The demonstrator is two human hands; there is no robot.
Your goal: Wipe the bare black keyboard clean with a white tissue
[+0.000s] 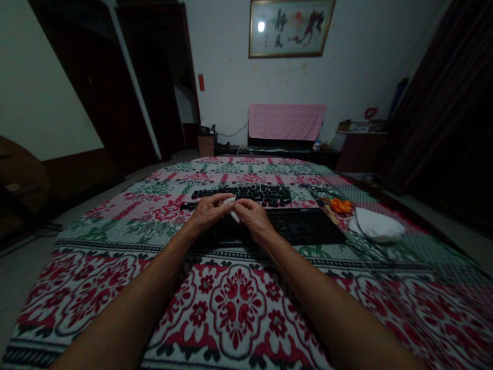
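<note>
My left hand (208, 211) and my right hand (254, 218) meet above the near left part of a black keyboard base (308, 226). Both hands pinch a small white piece, perhaps a wipe or tissue (232, 209), held between their fingertips. Just beyond the hands lies a row of loose black keycaps (262, 193) on the flowered red, white and green cloth (231, 303). Whether the white piece touches the keyboard I cannot tell.
Right of the keyboard lie orange-handled scissors (341, 205), a thin wire and a white bundle (377, 226). Past the cloth stand a pink-covered cabinet (287, 122), a framed picture (290, 28), a dark doorway at left and dark curtains at right.
</note>
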